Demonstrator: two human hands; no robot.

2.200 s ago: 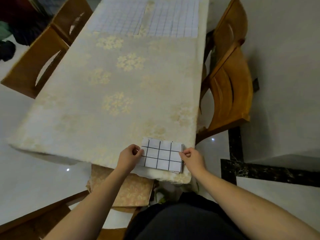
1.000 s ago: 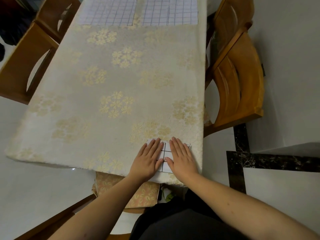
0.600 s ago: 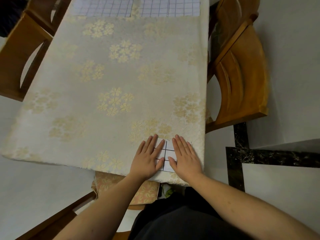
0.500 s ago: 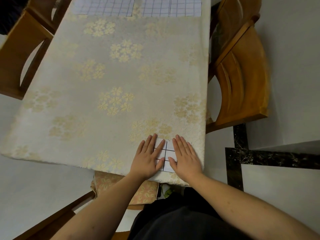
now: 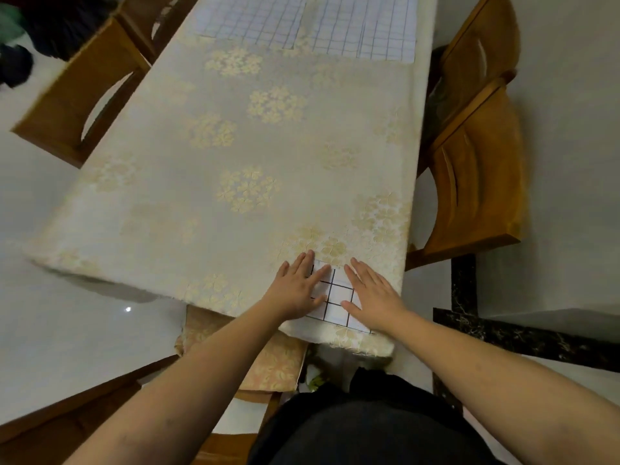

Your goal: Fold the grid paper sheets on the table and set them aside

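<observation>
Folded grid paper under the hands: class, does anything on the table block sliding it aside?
Nothing visible does. Both hands, left hand and right hand, lie flat on the folded grid paper; the tablecloth around it is bare.

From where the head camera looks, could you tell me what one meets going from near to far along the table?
Folded grid paper under the left hand and right hand → bare floral tablecloth → two flat grid sheets side by side at the far end, one on the left, one on the right.
</observation>
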